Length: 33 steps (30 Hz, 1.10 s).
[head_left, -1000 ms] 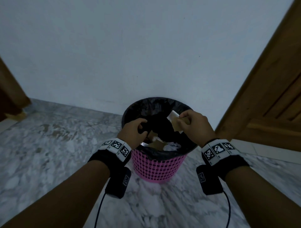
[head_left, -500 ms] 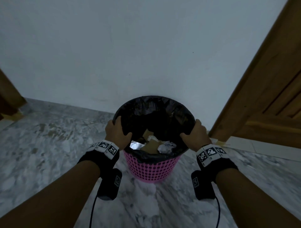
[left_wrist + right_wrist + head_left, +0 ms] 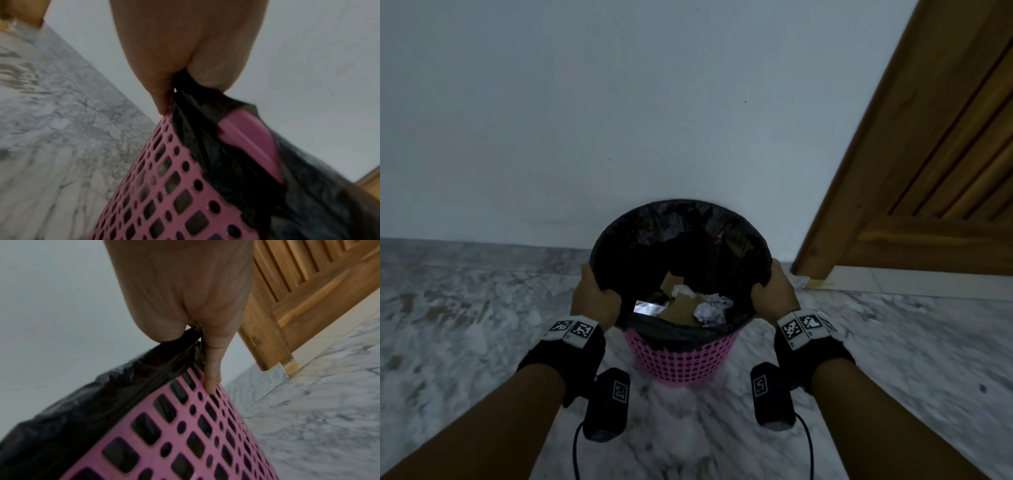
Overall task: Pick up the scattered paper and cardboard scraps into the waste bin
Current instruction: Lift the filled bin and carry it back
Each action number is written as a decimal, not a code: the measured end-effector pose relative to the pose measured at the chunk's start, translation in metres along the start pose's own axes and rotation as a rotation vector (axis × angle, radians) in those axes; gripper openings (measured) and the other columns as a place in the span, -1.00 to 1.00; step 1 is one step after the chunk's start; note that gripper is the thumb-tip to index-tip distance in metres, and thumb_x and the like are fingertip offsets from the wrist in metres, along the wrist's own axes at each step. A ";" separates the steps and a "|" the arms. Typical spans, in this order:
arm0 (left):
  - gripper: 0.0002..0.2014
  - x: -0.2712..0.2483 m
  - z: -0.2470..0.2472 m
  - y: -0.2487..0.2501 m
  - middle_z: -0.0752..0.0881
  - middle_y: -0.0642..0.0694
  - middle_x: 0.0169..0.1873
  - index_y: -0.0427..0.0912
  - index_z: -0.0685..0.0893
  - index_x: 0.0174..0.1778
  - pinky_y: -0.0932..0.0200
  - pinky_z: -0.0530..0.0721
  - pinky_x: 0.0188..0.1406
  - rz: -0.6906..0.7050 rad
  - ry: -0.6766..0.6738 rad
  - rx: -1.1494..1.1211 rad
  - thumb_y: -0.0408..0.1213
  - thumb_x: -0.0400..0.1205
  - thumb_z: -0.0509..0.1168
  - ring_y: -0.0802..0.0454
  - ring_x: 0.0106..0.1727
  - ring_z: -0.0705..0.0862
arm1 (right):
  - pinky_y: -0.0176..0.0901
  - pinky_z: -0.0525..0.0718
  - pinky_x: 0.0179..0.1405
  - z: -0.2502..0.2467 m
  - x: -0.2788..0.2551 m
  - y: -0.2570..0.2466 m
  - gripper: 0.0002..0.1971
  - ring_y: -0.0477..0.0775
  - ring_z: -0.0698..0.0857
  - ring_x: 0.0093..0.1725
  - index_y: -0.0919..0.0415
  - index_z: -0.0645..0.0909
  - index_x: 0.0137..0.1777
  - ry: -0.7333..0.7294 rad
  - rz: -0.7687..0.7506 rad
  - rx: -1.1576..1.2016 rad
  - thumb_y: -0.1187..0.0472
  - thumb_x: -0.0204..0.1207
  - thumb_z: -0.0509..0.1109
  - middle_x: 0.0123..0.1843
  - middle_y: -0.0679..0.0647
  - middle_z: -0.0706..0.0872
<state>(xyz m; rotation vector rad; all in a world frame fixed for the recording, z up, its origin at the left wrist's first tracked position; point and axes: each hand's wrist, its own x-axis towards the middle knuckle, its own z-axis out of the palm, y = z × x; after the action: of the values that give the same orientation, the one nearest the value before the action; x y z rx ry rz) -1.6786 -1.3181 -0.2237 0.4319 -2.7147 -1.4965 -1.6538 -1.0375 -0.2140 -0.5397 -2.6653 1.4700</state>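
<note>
Both hands clasp the rim of the pink perforated plastic waste bin (image 3: 681,356). From the head view, the left hand (image 3: 594,296) grips at nine o'clock and the right hand (image 3: 774,294) at three o'clock, each with the thumb hooked inside over the crinkled black plastic liner bag (image 3: 681,233) and the fingers outside. In the right wrist view one finger (image 3: 212,369) lies straight down the pink lattice wall.

Inside the bin lie brown cardboard scraps (image 3: 681,306), crumpled white paper balls (image 3: 712,308) toward three o'clock, and a shiny silver scrap (image 3: 649,306) toward nine o'clock. No scraps show on the grey-veined marble floor (image 3: 465,325) in these views.

Judging by this, the collecting step looks finished or nearly so, and the bin itself is in hand, perhaps to be lifted or shifted. A next move would call for an even two-handed hold, keeping the bin level so nothing tips out and the liner does not slip off the rim. It stands near the pale wall (image 3: 619,120), with a slatted wooden door (image 3: 928,188) at two o'clock.
</note>
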 end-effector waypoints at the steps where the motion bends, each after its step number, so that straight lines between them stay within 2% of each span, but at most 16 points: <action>1: -0.42 -0.001 -0.002 0.001 0.56 -0.34 0.34 -0.22 0.26 0.56 0.03 0.50 0.24 0.005 -0.024 -0.004 -0.52 0.58 0.12 -0.30 0.28 0.58 | -0.23 0.50 -0.08 -0.001 -0.003 -0.002 -0.59 0.30 0.66 0.11 0.38 0.38 0.41 0.020 0.003 0.009 0.51 0.55 0.13 0.14 0.31 0.65; 5: -0.45 -0.010 -0.021 0.021 0.58 -0.31 0.31 -0.26 0.31 0.53 0.12 0.46 0.18 0.057 -0.116 -0.030 -0.56 0.58 0.13 -0.26 0.29 0.58 | -0.05 0.60 -0.05 -0.026 -0.022 -0.031 -0.46 0.34 0.67 0.07 0.24 0.35 0.54 0.090 0.004 0.038 0.52 0.55 0.12 0.10 0.33 0.68; 8: -0.46 -0.023 -0.046 0.059 0.60 -0.17 0.27 -0.22 0.30 0.55 0.12 0.49 0.17 0.113 -0.181 -0.032 -0.51 0.62 0.14 -0.11 0.22 0.60 | -0.18 0.58 -0.04 -0.064 -0.041 -0.068 -0.40 0.17 0.63 -0.03 0.15 0.29 0.61 0.124 -0.003 0.045 0.50 0.57 0.12 0.06 0.16 0.63; 10: -0.47 -0.036 -0.067 0.098 0.63 0.03 0.06 -0.13 0.28 0.57 0.17 0.52 0.06 0.150 -0.221 -0.039 -0.46 0.66 0.15 0.02 0.04 0.60 | -0.16 0.61 -0.02 -0.098 -0.055 -0.095 -0.39 0.15 0.63 -0.04 0.09 0.27 0.63 0.149 0.011 0.051 0.46 0.58 0.13 0.07 0.15 0.65; 12: -0.46 -0.051 -0.088 0.140 0.55 0.21 -0.15 -0.05 0.25 0.58 0.29 0.53 -0.10 0.187 -0.251 -0.033 -0.43 0.67 0.16 0.15 -0.15 0.58 | -0.12 0.64 -0.05 -0.136 -0.074 -0.126 -0.41 0.18 0.66 -0.03 0.07 0.27 0.63 0.169 0.042 0.062 0.40 0.60 0.17 0.06 0.16 0.66; 15: -0.43 -0.079 -0.121 0.211 0.56 0.14 -0.17 -0.08 0.21 0.61 0.26 0.53 -0.12 0.199 -0.296 -0.016 -0.42 0.67 0.17 0.12 -0.15 0.61 | 0.01 0.67 0.07 -0.198 -0.103 -0.174 -0.44 0.12 0.62 0.00 0.04 0.29 0.61 0.179 0.091 0.087 0.35 0.63 0.19 0.21 0.15 0.66; 17: -0.40 -0.103 -0.143 0.261 0.55 0.17 -0.19 -0.06 0.18 0.62 0.19 0.53 -0.10 0.205 -0.339 -0.012 -0.43 0.66 0.17 0.21 -0.20 0.56 | 0.07 0.67 0.16 -0.239 -0.126 -0.206 -0.44 0.16 0.62 0.05 0.03 0.27 0.62 0.191 0.140 0.095 0.34 0.64 0.20 0.30 0.17 0.64; 20: -0.36 -0.141 -0.172 0.335 0.58 -0.01 0.01 -0.03 0.11 0.65 0.16 0.50 -0.01 0.221 -0.406 -0.002 -0.43 0.66 0.17 0.02 -0.02 0.57 | 0.00 0.64 0.12 -0.299 -0.168 -0.248 -0.44 0.26 0.63 0.19 0.05 0.24 0.64 0.228 0.189 0.119 0.35 0.65 0.20 0.38 0.20 0.60; 24: -0.36 -0.183 -0.196 0.406 0.63 -0.09 0.22 0.04 0.16 0.63 0.00 0.64 0.16 0.274 -0.510 0.022 -0.33 0.62 0.19 -0.06 0.13 0.64 | -0.04 0.60 0.15 -0.367 -0.232 -0.284 -0.42 0.29 0.62 0.32 0.12 0.19 0.67 0.332 0.283 0.158 0.30 0.67 0.22 0.45 0.22 0.57; 26: -0.37 -0.201 -0.199 0.434 0.62 -0.10 0.30 0.06 0.18 0.61 -0.04 0.64 0.25 0.292 -0.581 0.018 -0.31 0.62 0.20 -0.04 0.22 0.63 | -0.01 0.64 0.11 -0.393 -0.262 -0.291 -0.44 0.25 0.65 0.20 0.11 0.21 0.66 0.408 0.338 0.170 0.26 0.67 0.24 0.43 0.21 0.59; 29: -0.38 -0.227 -0.191 0.466 0.62 -0.08 0.33 0.10 0.20 0.60 0.00 0.66 0.21 0.308 -0.694 0.026 -0.34 0.63 0.20 -0.03 0.22 0.65 | 0.04 0.69 -0.07 -0.424 -0.304 -0.293 -0.47 0.04 0.65 -0.11 0.07 0.28 0.61 0.544 0.428 0.217 0.24 0.66 0.28 0.27 0.17 0.66; 31: -0.38 -0.244 -0.178 0.482 0.60 -0.10 0.36 0.10 0.20 0.60 0.00 0.65 0.21 0.342 -0.761 0.037 -0.33 0.63 0.21 -0.06 0.26 0.64 | 0.00 0.68 -0.10 -0.441 -0.330 -0.289 -0.49 0.02 0.64 -0.12 0.06 0.32 0.58 0.632 0.465 0.240 0.24 0.64 0.29 0.16 0.11 0.66; 33: -0.39 -0.262 -0.162 0.497 0.60 -0.12 0.37 0.09 0.23 0.59 0.01 0.64 0.20 0.388 -0.820 0.043 -0.37 0.62 0.20 -0.08 0.27 0.63 | 0.03 0.71 -0.06 -0.457 -0.356 -0.282 -0.51 0.05 0.69 -0.04 0.06 0.36 0.55 0.697 0.488 0.248 0.24 0.62 0.31 0.14 0.08 0.68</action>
<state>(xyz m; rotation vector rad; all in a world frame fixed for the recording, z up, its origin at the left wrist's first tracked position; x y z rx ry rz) -1.5196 -1.1371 0.3093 -0.8589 -3.0837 -1.7550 -1.3026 -0.9199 0.3126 -1.4323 -1.8558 1.3264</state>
